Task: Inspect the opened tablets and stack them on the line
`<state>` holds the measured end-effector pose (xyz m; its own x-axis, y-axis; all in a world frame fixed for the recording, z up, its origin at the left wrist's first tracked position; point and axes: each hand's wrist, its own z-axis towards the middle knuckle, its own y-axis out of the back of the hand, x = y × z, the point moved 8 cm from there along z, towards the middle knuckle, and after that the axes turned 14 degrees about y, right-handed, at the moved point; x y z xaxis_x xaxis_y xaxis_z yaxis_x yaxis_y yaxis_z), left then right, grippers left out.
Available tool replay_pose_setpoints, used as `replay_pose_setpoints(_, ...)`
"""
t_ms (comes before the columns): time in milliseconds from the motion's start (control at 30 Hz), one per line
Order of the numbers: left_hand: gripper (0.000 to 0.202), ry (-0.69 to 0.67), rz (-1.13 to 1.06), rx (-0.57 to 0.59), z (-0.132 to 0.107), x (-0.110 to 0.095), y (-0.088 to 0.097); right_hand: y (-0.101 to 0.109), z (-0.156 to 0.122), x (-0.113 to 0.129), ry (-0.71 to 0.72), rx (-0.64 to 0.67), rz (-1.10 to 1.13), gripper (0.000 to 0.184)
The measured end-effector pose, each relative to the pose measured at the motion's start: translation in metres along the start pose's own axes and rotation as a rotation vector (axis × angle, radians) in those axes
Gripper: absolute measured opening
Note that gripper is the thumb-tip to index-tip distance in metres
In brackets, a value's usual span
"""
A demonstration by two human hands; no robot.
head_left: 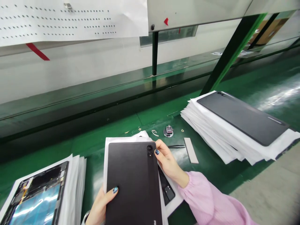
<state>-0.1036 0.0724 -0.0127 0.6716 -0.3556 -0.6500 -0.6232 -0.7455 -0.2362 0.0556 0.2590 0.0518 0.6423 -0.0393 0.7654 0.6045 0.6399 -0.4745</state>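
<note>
A dark tablet back cover with a camera bump in its upper right corner is held in front of me, a white sheet showing along its edges. My left hand grips its left edge, thumb on the dark face. At the upper right corner, beside the camera bump, my right hand pinches the cover with thumb on top. Beneath it lies another dark tablet part on a white sheet, mostly hidden.
On the left is a stack with an opened tablet on top. To the right, a dark tablet cover tops a stack of white sheets. A tally counter, tweezers and a pale strip lie on the green bench.
</note>
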Motion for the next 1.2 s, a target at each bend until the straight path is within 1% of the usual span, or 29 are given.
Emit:
replay_pose_setpoints(167,0.082,-0.018,0.025,0.028,-0.002,-0.003,-0.005,-0.004,0.000,0.003,0.012,0.038,0.026,0.037)
replay_pose_setpoints(267,0.087,-0.021,0.047,0.042,-0.002,-0.003,-0.006,-0.002,-0.001,0.001,-0.002,0.031,0.003,0.038)
replay_pose_setpoints(467,0.085,-0.012,0.058,0.051,-0.002,-0.002,-0.006,0.001,-0.001,0.003,0.003,-0.009,-0.004,0.034)
replay_pose_setpoints(567,0.080,-0.017,0.057,0.041,-0.002,-0.002,-0.005,0.002,-0.001,0.001,-0.027,-0.026,-0.038,0.030)
replay_pose_setpoints(700,0.076,-0.037,0.068,0.032,-0.003,-0.004,-0.006,0.004,0.000,-0.002,-0.061,-0.034,-0.038,0.029)
replay_pose_setpoints(867,0.079,-0.024,0.089,0.049,-0.005,-0.004,-0.008,0.005,0.004,-0.001,-0.073,0.038,-0.006,0.026)
replay_pose_setpoints(1000,0.085,-0.012,0.106,0.046,-0.005,-0.004,-0.006,0.002,0.009,0.006,-0.039,0.141,-0.036,0.032)
replay_pose_setpoints(1100,0.086,0.002,0.109,0.056,-0.005,-0.003,-0.006,-0.002,0.009,0.008,-0.041,0.192,0.032,0.032)
replay_pose_setpoints(1200,0.086,-0.003,0.120,0.069,-0.007,-0.005,-0.008,-0.006,0.007,0.006,-0.083,0.221,0.108,0.034)
